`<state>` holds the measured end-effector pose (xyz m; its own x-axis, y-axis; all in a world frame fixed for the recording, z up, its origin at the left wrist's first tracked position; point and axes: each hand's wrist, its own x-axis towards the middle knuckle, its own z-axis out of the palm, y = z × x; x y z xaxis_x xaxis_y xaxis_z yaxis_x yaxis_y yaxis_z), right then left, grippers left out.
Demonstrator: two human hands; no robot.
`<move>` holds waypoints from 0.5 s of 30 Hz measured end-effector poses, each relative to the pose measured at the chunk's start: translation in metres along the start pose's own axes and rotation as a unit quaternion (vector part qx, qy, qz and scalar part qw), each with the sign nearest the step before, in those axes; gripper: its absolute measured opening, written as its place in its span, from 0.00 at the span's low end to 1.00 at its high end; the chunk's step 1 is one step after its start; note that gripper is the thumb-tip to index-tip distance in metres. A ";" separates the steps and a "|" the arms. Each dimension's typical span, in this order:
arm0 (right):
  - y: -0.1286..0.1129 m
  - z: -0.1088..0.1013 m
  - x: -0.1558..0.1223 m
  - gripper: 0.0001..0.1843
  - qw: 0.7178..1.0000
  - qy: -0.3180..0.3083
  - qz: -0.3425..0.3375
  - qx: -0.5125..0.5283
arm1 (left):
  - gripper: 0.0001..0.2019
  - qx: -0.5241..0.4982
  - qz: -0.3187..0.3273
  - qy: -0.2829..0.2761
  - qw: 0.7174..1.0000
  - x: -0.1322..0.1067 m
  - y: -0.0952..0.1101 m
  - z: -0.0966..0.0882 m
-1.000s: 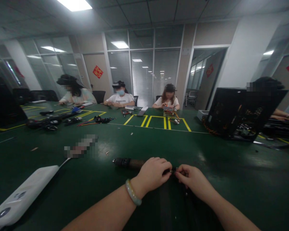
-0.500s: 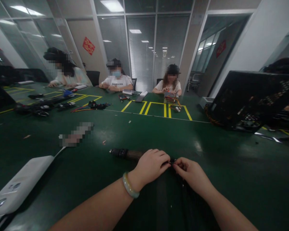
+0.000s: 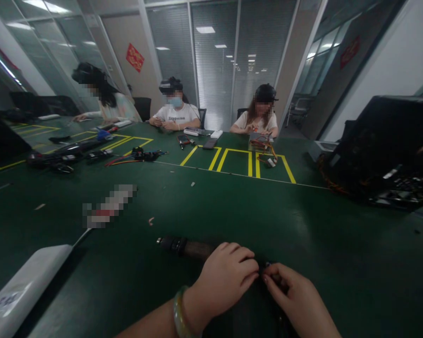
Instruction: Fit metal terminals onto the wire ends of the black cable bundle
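A dark rod-like tool (image 3: 193,249) lies on the green table (image 3: 155,286), with a black collar and a small metal tip at its left end. My left hand (image 3: 229,272), a bangle on its wrist, is wrapped over the tool's right part, fingers closed and pointing right. Just beside it, my right hand (image 3: 292,286) is closed in a pinch near the left fingertips. What sits between the right fingers is too small and dark to make out. A dark strip runs from the right hand toward me, partly hidden beneath it.
A white power bank (image 3: 31,286) with a cable lies at the left, by a blurred-out object (image 3: 109,206). A black case (image 3: 384,150) stands at the right. Bundled wires (image 3: 137,155) lie farther back. Several people sit across the table, one (image 3: 178,110) wearing a mask.
The view has shifted, so both hands and the tool appear lower and slightly to the right. My hands keep the same hold at the tool's right end.
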<state>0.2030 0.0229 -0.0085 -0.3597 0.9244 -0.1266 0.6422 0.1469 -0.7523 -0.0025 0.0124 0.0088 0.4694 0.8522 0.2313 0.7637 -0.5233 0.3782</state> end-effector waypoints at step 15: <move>0.023 0.003 0.009 0.11 0.998 -0.053 -0.003 -0.027 | 0.07 0.005 0.010 -0.015 1.000 0.003 -0.007 0.001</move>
<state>0.2124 0.0337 -0.0287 -0.4302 0.8821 -0.1921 0.6745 0.1726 -0.7178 -0.0062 0.0187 0.0061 0.4971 0.8415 0.2116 0.7589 -0.5399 0.3641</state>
